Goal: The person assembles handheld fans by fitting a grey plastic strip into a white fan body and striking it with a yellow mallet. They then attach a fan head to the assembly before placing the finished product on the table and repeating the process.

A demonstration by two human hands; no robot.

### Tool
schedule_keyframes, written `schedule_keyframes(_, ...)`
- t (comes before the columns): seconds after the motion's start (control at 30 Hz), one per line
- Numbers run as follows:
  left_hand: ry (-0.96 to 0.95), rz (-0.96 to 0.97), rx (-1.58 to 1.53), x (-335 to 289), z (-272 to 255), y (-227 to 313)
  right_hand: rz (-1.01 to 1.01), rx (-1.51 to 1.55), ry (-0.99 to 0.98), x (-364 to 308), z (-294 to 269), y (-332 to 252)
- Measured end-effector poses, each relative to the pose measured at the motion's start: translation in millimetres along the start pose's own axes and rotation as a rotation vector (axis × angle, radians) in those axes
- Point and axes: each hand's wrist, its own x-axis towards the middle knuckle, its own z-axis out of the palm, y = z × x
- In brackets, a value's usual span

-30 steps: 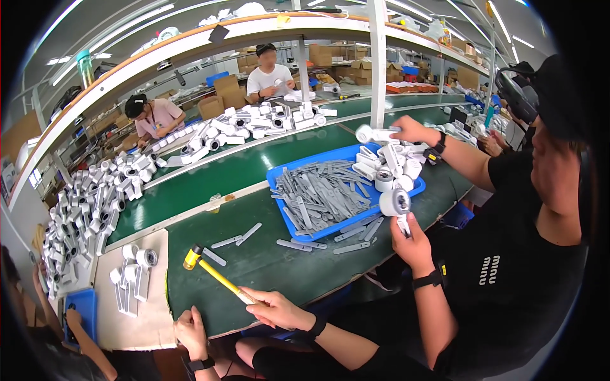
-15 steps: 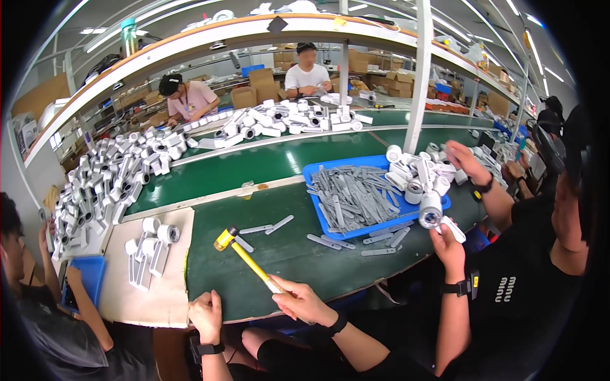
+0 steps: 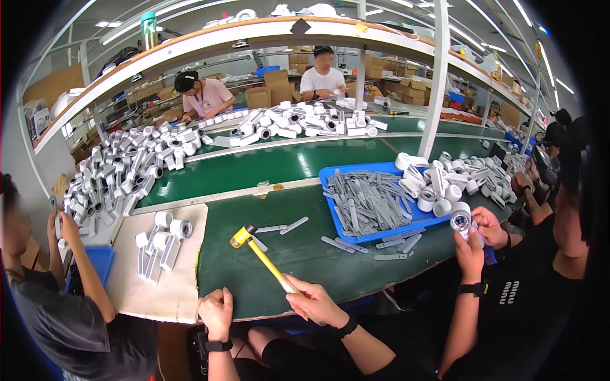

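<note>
In my right hand [image 3: 318,302] is a yellow mallet [image 3: 265,259], gripped near the end of its handle. Its head, with a black face, hangs over the green work surface [image 3: 279,289], apart from the grey strips lying there. Loosely curled, my left hand [image 3: 216,312] rests at the near table edge, by the corner of a beige board [image 3: 175,298]; no object shows in it. Several white parts with round ends [image 3: 162,244] stand grouped on that board. Beyond the mallet head lie thin grey strips [image 3: 294,225].
A blue tray [image 3: 325,184] holds many grey strips, with white parts heaped at its right end. At the right, a co-worker's hands [image 3: 473,244] hold a white part. Another person [image 3: 63,279] sits at the left beside a blue bin [image 3: 101,260]. A large white heap [image 3: 127,165] lies behind.
The view has shifted slightly. My right hand keeps its grip on the mallet, and my left hand stays at the table edge. The co-worker at right has brought both hands together on the white part.
</note>
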Motion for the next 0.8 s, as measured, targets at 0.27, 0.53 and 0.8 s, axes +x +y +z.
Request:
schedule_keyframes(0.27, -0.005, -0.009, -0.022, -1.7, 1.7, -0.4, -0.012, 0.004, 0.006, -0.8, -1.4, 6.2)
schedule_keyframes(0.53, -0.001, -0.017, -0.001, -1.8, 2.2, -0.8, -0.015, -0.006, 0.004, -0.7, -1.2, 6.8)
schedule_keyframes(0.8, -0.001, 0.003, 0.006, -1.3, -1.0, -0.2, -0.003, -0.016, 0.009, -0.3, 1.2, 4.3)
